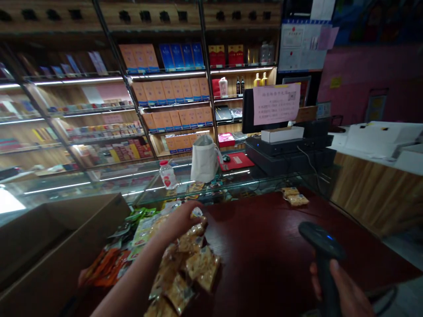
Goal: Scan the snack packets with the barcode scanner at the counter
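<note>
My right hand point(346, 286) is wrapped around the handle of a dark barcode scanner point(322, 242), which shows a small blue light. It is held above the dark red tabletop point(257, 255) at the right. My left hand point(185, 218) reaches across a pile of clear-wrapped crackers point(188, 264), its fingers curled down at the pile's far end. A shiny wrapped cracker packet point(197, 212) shows at the fingers, which partly cover it. Two more wrapped cracker packets point(297, 200) lie apart near the table's back right.
An open cardboard box point(82, 233) stands at the left, beside green and orange packets point(110, 266). Behind the table, a glass counter holds a red-capped bottle point(168, 175), a white bag point(204, 159) and a monitor with a pink notice point(276, 104). Stocked shelves line the wall.
</note>
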The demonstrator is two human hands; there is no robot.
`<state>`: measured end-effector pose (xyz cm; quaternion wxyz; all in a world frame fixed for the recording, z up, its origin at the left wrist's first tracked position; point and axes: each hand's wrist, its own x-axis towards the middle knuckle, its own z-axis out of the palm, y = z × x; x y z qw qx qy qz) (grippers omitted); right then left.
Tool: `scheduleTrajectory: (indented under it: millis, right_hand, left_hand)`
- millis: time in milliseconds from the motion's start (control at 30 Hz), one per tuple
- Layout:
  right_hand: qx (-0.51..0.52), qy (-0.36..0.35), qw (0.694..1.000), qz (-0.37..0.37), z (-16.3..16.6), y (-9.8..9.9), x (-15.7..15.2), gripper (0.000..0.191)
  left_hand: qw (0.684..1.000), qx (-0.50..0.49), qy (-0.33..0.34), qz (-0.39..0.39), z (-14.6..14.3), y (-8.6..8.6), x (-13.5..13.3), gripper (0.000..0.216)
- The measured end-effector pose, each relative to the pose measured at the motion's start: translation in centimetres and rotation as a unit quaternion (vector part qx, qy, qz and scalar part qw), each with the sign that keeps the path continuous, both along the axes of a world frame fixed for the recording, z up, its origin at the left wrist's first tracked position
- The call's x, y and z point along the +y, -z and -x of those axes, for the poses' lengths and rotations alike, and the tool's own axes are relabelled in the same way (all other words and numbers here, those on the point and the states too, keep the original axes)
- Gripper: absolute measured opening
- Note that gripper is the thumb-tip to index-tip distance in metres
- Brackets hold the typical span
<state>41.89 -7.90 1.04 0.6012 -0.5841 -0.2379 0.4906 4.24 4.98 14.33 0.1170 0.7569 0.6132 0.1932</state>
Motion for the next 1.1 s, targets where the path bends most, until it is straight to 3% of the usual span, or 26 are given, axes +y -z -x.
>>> scheduleTrajectory:
  millis: [133,233,433,600,767,867,967,1100]
  right_hand:
    - [0.021,-0.023,0.999,-0.015,1.5,-0.2,-0.1,0.062]
    - [0.018,-0.025,0.999,-0.039,2.7,-0.2,0.0,0.06]
    - [0.005,-0.033,0.998,-0.059,4.8,-0.7,-0.1,0.056]
    - [-0.016,-0.052,0.997,-0.051,5.5,-1.5,-0.6,0.057]
    - [-0.021,-0.039,0.998,-0.047,5.8,-1.6,-1.0,0.057]
    - [-0.008,-0.035,0.997,-0.07,6.6,-2.2,-1.1,0.055]
    - [0.004,-0.054,0.994,-0.093,7.7,-3.3,-1.0,0.052]
    - [0.003,-0.074,0.99,-0.123,9.0,-4.1,-0.7,0.048]
  left_hand:
    - [0.986,0.126,-0.102,0.035,8.6,-0.4,-0.8,0.055]
    - [0.977,0.163,-0.118,0.067,11.8,0.8,-1.5,0.057]
    - [0.977,0.178,-0.096,0.069,13.5,2.5,-1.3,0.047]
    - [0.972,0.209,-0.098,0.048,13.4,1.9,-1.0,0.042]
    - [0.981,0.149,-0.1,-0.08,10.0,-0.3,-3.4,0.039]
    - [0.994,0.049,-0.056,-0.074,5.2,-0.7,-5.8,0.043]
    - [0.996,-0.049,0.016,-0.078,-0.4,0.6,-8.0,0.04]
    - [0.971,-0.209,0.084,-0.084,-6.4,3.9,-9.7,0.037]
